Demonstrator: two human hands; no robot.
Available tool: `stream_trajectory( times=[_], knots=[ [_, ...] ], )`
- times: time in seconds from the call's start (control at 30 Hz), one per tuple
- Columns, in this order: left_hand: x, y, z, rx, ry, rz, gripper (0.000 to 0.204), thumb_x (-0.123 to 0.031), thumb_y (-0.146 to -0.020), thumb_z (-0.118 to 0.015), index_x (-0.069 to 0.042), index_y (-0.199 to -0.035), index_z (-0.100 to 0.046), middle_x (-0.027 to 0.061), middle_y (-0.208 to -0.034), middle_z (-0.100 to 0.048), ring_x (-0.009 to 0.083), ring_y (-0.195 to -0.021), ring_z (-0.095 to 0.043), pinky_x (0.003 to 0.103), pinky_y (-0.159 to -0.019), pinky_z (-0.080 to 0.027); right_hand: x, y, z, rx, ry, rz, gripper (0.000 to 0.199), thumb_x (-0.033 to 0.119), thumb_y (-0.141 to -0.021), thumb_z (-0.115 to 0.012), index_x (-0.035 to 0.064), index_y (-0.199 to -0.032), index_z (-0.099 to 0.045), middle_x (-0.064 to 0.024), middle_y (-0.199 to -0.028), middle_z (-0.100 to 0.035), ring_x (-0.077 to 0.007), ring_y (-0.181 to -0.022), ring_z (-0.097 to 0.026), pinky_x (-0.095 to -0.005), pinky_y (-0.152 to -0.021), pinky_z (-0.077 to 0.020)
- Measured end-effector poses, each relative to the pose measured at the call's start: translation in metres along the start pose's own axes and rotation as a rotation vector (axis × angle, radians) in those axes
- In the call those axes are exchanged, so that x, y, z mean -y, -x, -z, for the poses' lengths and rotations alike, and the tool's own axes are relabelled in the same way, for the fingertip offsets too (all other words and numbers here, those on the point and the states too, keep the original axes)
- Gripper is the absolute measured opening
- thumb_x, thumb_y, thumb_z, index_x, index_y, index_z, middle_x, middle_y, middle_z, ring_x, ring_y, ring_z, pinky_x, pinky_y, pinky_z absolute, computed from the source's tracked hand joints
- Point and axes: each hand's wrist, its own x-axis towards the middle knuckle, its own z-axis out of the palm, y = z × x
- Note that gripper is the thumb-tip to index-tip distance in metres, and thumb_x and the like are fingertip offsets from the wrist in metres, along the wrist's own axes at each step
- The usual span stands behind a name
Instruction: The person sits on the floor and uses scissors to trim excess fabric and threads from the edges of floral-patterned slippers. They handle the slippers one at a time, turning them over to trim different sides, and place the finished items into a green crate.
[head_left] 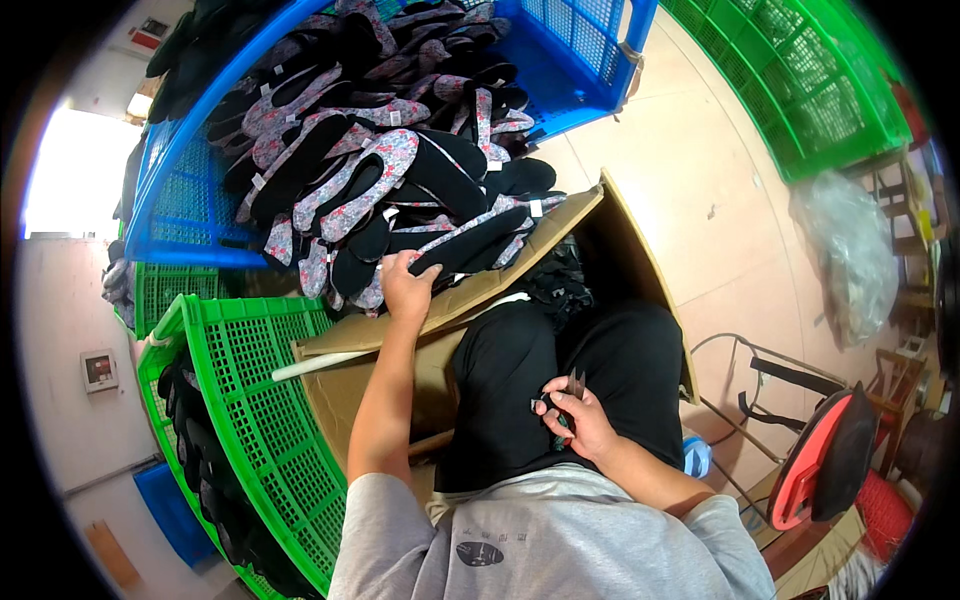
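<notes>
- pale floor [720, 240], blue plastic crate [565, 90] beyond
- my left hand [408, 285] touches floral slippers [470, 240] (can't tell if pinching)
- my right hand [578, 418] curls around small snips [576, 383]

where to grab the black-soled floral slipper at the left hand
Probably pinch the slipper by its near, lower-left end, coming from the person's side: it lies slanted, that end at the left hand, the far end pointing away rightward.
</notes>
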Motion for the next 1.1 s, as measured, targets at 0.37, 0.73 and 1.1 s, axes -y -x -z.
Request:
stream_trajectory(
  times=[0.37, 0.73, 1.1],
  knots=[
    [-0.018, 0.083, 0.089, -0.144, 0.131, -0.109, 0.037, -0.002, -0.071, -0.078, 0.0, -0.103, -0.06, 0.0165, -0.118, -0.056, 0.0356, -0.111, -0.056, 0.039, -0.097, -0.045, -0.004, 0.002, 0.0, 0.001, -0.01, 0.004, 0.014, 0.012, -0.097, -0.057, 0.0066, -0.11, -0.06, -0.0161, -0.093, -0.065, -0.0121, -0.061, -0.056, -0.0195, -0.043, -0.0322],
    [-0.086, 0.183, 0.156, -0.267, 0.335, -0.25, 0.044, 0.007, -0.064, -0.079, -0.003, -0.102, -0.059, 0.019, -0.115, -0.056, 0.0355, -0.1, -0.058, 0.04, -0.087, -0.048, -0.009, 0.01, -0.004, 0.021, 0.091, 0.066, 0.016, 0.019, -0.1, -0.055, 0.008, -0.111, -0.058, -0.015, -0.096, -0.064, -0.0119, -0.06, -0.053, -0.0201, -0.043, -0.0332],
    [-0.069, 0.287, 0.185, -0.045, 0.311, -0.796, 0.03, -0.001, -0.063, -0.076, -0.014, -0.088, -0.066, 0.0116, -0.112, -0.058, 0.0355, -0.108, -0.059, 0.059, -0.097, -0.049, -0.01, 0.021, -0.013, -0.038, 0.215, 0.085, 0.031, 0.028, -0.101, -0.056, 0.007, -0.124, -0.055, -0.0136, -0.1, -0.065, -0.0132, -0.072, -0.06, -0.0196, -0.044, -0.0329]
  ],
)
